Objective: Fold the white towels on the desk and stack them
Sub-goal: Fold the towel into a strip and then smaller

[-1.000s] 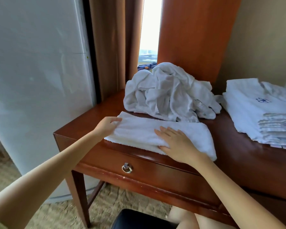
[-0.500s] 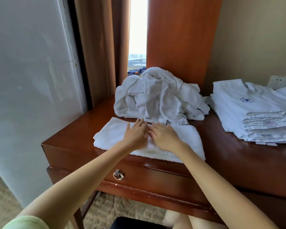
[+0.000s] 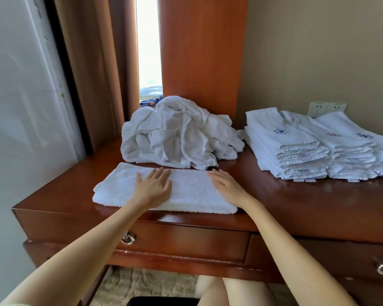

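Your left hand (image 3: 154, 184): flat, palm down, fingers straight and close together, gripping nothing. It presses the left-middle of the part-folded towel (image 3: 192, 193). Your right hand (image 3: 227, 186): same posture, flat and unclenched, on the towel's right end. A bare span of cloth lies between the two.

Judgement: flat palms suggest a smoothing press, meant to set the crease and level the long band before the next fold. At least one cross-fold seems due.

Towel position: front left of the bench (image 3: 307, 195), near edge close to the bench lip. Its far edge meets the foot of the crumpled heap (image 3: 179, 138) of unfolded white towels; I cannot tell whether the heap overlaps it.

Right rear: finished stack (image 3: 296, 142), layered in rows with embroidered marks up, well apart from your hands. Likely destination. With the heap this large, I judge the task roughly midway.

Surface: glossy red-brown wood, reflective. Drawers sit below, with a ring pull (image 3: 128, 239) on the left one.

Room: tall wood panel (image 3: 201, 51) behind the heap, brown curtain (image 3: 86, 74) left of a narrow bright window strip (image 3: 148, 45), beige wall with a socket plate (image 3: 326, 108), carpet (image 3: 142, 283) underfoot.
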A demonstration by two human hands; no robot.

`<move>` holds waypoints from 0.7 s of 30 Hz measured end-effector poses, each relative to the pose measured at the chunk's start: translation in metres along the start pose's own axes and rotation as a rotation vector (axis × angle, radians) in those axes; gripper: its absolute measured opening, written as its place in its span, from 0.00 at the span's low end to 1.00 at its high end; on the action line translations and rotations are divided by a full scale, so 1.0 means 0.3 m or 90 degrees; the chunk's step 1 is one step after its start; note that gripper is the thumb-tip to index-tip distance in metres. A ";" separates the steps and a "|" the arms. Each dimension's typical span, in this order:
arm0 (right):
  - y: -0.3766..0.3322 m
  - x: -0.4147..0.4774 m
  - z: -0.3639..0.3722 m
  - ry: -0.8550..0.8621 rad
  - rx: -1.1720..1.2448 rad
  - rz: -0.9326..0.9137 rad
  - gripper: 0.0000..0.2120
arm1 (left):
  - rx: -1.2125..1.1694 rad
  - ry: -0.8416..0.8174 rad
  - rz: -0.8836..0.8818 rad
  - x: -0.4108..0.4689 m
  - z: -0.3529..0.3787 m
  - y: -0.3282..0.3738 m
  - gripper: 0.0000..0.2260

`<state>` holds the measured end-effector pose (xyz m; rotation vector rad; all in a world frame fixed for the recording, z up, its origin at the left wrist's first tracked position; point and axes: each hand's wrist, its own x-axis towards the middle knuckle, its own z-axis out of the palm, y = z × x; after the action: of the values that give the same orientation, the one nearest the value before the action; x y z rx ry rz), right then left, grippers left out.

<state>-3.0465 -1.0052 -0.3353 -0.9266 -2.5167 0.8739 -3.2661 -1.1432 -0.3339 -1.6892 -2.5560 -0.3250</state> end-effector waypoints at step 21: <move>0.068 -0.129 -0.057 0.088 0.174 -0.122 0.22 | -0.165 -0.010 -0.016 -0.277 -0.134 -0.461 0.31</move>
<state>-3.0001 -1.0112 -0.3386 -0.6252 -2.2527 1.0204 -3.3623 -1.2786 -0.3281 -1.7445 -2.6446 -0.6736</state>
